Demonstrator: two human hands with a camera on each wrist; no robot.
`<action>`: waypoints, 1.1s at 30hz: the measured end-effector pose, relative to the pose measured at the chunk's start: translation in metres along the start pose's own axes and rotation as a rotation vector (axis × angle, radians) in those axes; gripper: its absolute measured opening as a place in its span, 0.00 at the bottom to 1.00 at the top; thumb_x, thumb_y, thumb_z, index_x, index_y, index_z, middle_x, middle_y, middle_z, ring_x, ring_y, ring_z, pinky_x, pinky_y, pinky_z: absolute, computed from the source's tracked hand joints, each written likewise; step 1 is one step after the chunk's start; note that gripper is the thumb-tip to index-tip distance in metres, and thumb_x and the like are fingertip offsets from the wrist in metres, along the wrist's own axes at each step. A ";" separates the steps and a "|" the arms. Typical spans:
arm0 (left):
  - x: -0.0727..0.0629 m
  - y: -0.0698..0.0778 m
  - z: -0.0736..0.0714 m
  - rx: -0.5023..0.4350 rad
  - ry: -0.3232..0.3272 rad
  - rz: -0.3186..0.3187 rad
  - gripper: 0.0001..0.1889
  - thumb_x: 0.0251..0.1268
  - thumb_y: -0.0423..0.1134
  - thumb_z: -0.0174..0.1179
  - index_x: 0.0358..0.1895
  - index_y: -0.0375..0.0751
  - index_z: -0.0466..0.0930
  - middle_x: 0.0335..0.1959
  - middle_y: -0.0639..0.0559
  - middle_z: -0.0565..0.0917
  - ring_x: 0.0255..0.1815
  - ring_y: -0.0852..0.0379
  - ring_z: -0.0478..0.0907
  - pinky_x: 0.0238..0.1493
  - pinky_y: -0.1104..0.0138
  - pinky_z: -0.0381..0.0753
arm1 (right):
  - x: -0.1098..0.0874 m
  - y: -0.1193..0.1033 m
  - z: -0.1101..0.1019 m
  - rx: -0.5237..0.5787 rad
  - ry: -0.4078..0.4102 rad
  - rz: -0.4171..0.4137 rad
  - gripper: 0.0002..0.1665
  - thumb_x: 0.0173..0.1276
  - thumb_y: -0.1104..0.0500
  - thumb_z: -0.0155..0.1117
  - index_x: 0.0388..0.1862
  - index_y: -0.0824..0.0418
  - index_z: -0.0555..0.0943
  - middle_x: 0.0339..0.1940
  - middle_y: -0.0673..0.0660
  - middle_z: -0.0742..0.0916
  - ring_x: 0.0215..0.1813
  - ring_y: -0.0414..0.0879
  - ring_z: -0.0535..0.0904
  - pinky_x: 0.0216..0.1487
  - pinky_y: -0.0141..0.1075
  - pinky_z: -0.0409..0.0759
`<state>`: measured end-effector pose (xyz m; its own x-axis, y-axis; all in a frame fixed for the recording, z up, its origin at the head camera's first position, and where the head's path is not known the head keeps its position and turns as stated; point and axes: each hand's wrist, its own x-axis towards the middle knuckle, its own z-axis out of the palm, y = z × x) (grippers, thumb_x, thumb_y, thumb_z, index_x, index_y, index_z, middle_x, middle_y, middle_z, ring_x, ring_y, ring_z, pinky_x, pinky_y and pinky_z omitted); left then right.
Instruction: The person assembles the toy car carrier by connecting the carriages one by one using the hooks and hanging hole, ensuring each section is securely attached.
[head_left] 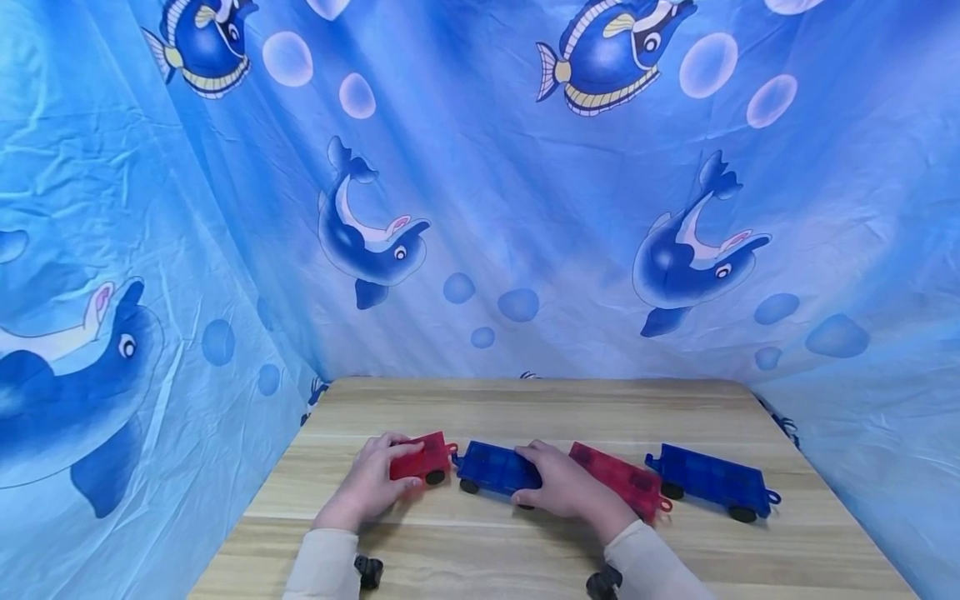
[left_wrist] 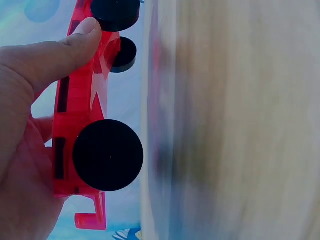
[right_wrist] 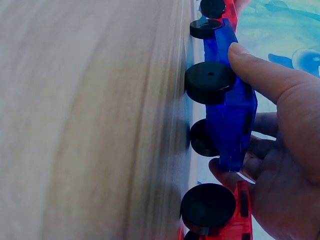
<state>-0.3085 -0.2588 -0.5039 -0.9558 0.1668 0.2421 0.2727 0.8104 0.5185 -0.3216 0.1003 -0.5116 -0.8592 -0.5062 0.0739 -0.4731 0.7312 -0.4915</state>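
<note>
My left hand [head_left: 375, 482] grips a red toy train car [left_wrist: 82, 110] with black wheels, thumb along its side. The ring at this car's right end meets the hook of a blue toy train car [head_left: 491, 468] in the head view; whether they are linked I cannot tell. Around the right end of that blue car my right hand [head_left: 558, 483] curls, thumb on the near side and fingers on the far side. A second red train car [head_left: 618, 479] lies partly hidden behind the right hand and forearm. Farther right stands a second blue train car [head_left: 712, 477], its hook facing left.
The cars are on a wooden table [head_left: 480, 550]. Blue cloth [head_left: 525, 208] printed with dolphins and fish hangs behind and at the sides. A small black device [head_left: 369, 572] sits at the left wrist, another [head_left: 603, 582] at the right.
</note>
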 end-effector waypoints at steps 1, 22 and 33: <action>0.000 0.000 0.000 -0.002 -0.001 0.001 0.32 0.55 0.42 0.82 0.66 0.58 0.85 0.66 0.55 0.78 0.67 0.46 0.69 0.63 0.43 0.79 | 0.000 0.000 0.000 0.000 0.001 -0.001 0.51 0.64 0.36 0.76 0.79 0.57 0.71 0.65 0.54 0.80 0.63 0.51 0.78 0.66 0.55 0.78; -0.002 -0.012 -0.004 -0.095 -0.126 0.087 0.32 0.53 0.38 0.81 0.63 0.66 0.84 0.67 0.59 0.77 0.72 0.44 0.68 0.69 0.40 0.71 | -0.004 0.009 -0.008 0.052 -0.078 -0.011 0.48 0.66 0.39 0.76 0.81 0.50 0.70 0.74 0.54 0.76 0.69 0.53 0.75 0.68 0.56 0.77; -0.001 -0.013 -0.005 -0.118 -0.165 0.086 0.32 0.55 0.39 0.80 0.64 0.66 0.84 0.69 0.58 0.76 0.72 0.43 0.68 0.67 0.40 0.73 | -0.004 0.011 -0.010 0.079 -0.085 -0.012 0.48 0.67 0.39 0.76 0.81 0.50 0.69 0.74 0.53 0.75 0.71 0.53 0.73 0.69 0.58 0.75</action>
<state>-0.3101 -0.2721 -0.5066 -0.9309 0.3297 0.1571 0.3555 0.7193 0.5968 -0.3250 0.1154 -0.5083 -0.8323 -0.5543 0.0084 -0.4640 0.6881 -0.5579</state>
